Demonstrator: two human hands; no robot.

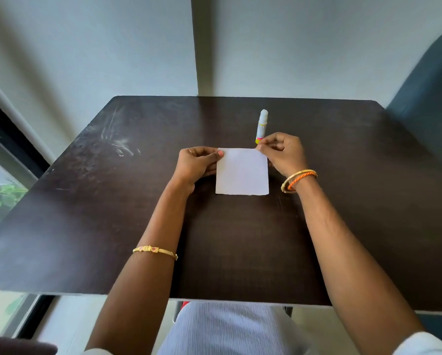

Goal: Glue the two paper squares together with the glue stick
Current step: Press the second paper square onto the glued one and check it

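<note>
Dark wood fills the middle of the frame: the table [112, 213], scuffed pale toward its upper left. At centre I hold the white paper square [242, 171] by its two top corners. My left hand [198, 163] pinches the upper left corner between thumb and fingers; my right hand [282, 152] pinches the upper right one. Whether one sheet or two lies there, I cannot tell. Just above my right hand, the capped glue stick [261, 125] rests on the table.
</note>
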